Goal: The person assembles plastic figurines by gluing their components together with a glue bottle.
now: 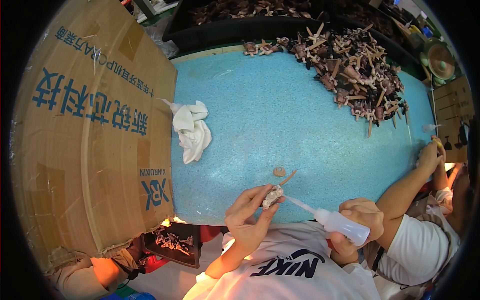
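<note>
- Right hand (361,220): the fingers were curled around the body of a white squeeze bottle (347,228), gripping it, with the bottle tilted and its nozzle (301,204) directed up and to the left.
- Left hand (247,212): the thumb and forefinger were nearly closed together, pinching a small pale figure (272,197) between their tips; the remaining fingers were bent behind it.
- Figure: located in front of the person's torso, over the near part of the blue work surface (250,135). A tan strip (288,177) projected from its upper end. The nozzle tip lay at its right side; contact could not be determined.
- Round tan part (279,171): lay on the work surface just beyond the figure.
- White cloth (194,135): lay crumpled at the left, near the cardboard box (107,155).
- Co-worker's hand (429,156): positioned at the right edge; the state of its fingers could not be determined.
- Heap of figures (352,75): covered the far right area, with tan strips protruding.
- Black bin (215,37): stood beyond the far edge, containing numerous small brown parts.
</note>
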The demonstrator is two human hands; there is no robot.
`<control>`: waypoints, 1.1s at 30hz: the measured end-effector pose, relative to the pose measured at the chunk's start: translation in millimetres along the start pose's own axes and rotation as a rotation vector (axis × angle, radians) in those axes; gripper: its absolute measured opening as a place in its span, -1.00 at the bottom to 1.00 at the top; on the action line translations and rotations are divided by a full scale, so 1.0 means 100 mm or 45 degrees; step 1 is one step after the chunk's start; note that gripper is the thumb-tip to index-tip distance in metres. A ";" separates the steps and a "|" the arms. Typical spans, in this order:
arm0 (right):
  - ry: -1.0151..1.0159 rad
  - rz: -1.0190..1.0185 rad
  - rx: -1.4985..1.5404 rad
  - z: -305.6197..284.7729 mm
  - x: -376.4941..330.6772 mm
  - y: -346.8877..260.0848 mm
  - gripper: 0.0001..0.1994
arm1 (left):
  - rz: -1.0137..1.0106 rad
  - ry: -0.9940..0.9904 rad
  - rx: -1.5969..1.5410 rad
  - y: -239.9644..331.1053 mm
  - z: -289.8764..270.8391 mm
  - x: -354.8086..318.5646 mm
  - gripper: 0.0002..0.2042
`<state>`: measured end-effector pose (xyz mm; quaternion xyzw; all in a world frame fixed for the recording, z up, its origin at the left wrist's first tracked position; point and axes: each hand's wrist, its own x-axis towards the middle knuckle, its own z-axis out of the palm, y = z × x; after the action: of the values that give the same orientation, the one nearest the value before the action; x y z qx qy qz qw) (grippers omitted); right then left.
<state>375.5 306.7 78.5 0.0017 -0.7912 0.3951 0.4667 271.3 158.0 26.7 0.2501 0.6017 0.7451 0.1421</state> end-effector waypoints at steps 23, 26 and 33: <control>-0.104 0.083 0.168 0.08 0.00 -0.05 -0.64 | -0.011 -0.034 0.004 0.00 -0.01 -0.01 -0.67; -0.083 0.062 0.159 0.08 0.01 -0.04 -0.65 | -0.016 -0.042 0.007 0.01 -0.01 -0.01 -0.67; -0.125 0.005 0.134 0.05 -0.02 -0.01 -0.60 | -0.003 -0.032 -0.033 -0.01 0.00 0.00 -0.66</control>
<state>373.0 302.3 76.6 0.0439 -0.7914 0.4365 0.4258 271.6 158.4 25.9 0.2567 0.5903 0.7497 0.1537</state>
